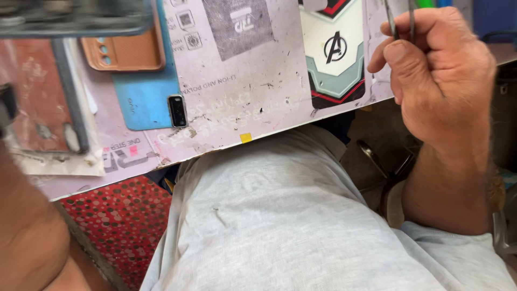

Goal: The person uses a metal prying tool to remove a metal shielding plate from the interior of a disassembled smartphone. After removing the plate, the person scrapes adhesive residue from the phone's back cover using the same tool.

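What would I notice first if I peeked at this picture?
Probably the right hand at the top right, pinching thin metal tweezers over a worn pinkish board. Next, the bright blue phone back on the board's left, with an orange phone case lying on it. The gray shirt fills the bottom.

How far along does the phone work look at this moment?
Already done: a blue phone lies on the worktop with an orange case resting partly over it. In hand: the right hand pinches thin metal tweezers above the worktop's far edge. The left hand itself is out of frame; only its forearm shows. What is left cannot be told; the tweezer tips are cropped.
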